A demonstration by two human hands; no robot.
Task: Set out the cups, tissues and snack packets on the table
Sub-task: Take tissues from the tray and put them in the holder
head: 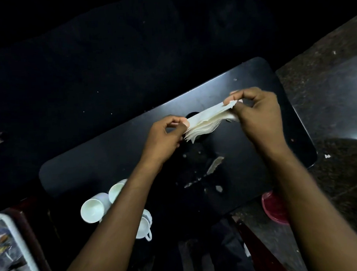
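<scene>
Held above a dark table (255,132), a stack of white tissues (205,122), pinched at one end by the left hand (163,136) and at the other by the right hand (258,115), both closed on the paper. Thin sheets, fanned and sagging at the lower edge, ragged at the corner under the right fingers; clear of the tabletop. Rounded table corners at 2 and 9 o'clock of the tissues; far edge running up toward 1 o'clock, bare top on every side of the hands. Pale scuffs and chipped patches (213,164) at 6 o'clock. White cups (93,210) clustered near the table's near edge at 7 o'clock, tipped with mouths showing, one with a handle, partly hidden by the left forearm. Pink dish (273,209) at 5 o'clock, off the table's edge. White tray (25,244) with packets (2,243) at 8 o'clock, blurred. Speckled stone floor (325,88) at 3 o'clock.
</scene>
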